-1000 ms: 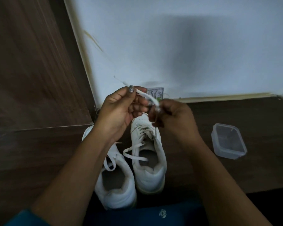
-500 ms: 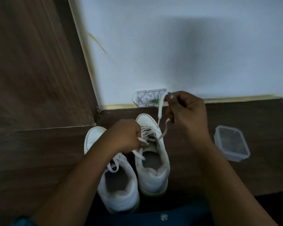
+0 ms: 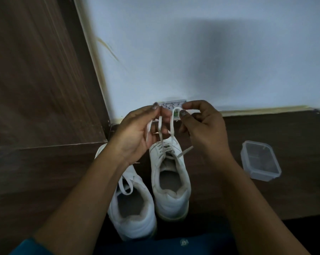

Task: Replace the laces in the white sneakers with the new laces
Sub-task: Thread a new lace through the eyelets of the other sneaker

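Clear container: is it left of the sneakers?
No, the clear container sits on the floor to the right of both sneakers.

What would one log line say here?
left hand: pinches lace | right hand: pinches lace | lace: raised, runs into far sneaker | near sneaker: not held

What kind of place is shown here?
Probably the floor in a corner of a home room. A pale painted wall meets dark wood-look flooring, a brown wood-grain panel, perhaps a door, stands at the left, and a clear plastic box sits beside the white sneakers.
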A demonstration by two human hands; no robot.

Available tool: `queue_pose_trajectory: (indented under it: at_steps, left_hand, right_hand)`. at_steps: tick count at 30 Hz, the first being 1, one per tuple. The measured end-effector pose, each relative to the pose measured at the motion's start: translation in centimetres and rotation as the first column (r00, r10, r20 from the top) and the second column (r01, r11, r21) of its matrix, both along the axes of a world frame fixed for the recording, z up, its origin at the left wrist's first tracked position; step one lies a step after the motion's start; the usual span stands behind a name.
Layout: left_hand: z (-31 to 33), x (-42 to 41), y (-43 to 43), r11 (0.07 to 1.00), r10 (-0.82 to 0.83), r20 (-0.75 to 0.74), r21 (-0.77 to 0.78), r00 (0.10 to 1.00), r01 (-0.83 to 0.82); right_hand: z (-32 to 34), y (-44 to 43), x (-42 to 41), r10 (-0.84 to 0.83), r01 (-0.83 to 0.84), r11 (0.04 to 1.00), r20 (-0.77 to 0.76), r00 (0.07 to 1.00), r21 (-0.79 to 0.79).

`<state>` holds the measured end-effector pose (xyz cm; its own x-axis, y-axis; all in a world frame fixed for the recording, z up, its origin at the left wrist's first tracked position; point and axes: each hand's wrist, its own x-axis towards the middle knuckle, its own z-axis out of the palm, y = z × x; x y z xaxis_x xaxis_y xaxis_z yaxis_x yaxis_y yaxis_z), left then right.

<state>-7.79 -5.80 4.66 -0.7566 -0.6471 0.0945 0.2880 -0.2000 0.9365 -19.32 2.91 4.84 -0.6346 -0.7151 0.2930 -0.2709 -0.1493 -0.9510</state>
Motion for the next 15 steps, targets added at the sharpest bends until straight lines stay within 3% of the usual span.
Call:
queue_pose_trajectory:
  at_steps: [2,6,12,15]
  left_hand:
    - [0.1,0.0,-0.1,1.000,-0.018,0.001,0.011,1.000,0.018]
    - [0.3,0.1,-0.3,0.986,0.073,0.080,-0.154,0.994,-0.060]
    - [-0.2,-0.6,-0.1,0.898,0.227,0.079,-0.402,0.971,-0.178]
    - [-0.4,-1.0,-0.5,0.855,0.283,0.086,-0.475,0.955,-0.210]
  right_hand:
    - [-0.5,-0.3,-0.1,-0.064,0.065,0.997,-0.015,0.998,0.029]
    - [-0.6,-0.4,-0.3,-0.097,0.098,0.994,-0.020,0.995,0.049]
    - [0.2,0.1,0.1,0.114,-0.116,0.986,0.024,0.993,0.118]
    - [0.0,0.0,0.1,0.120,-0.118,0.982,-0.002,0.993,0.150]
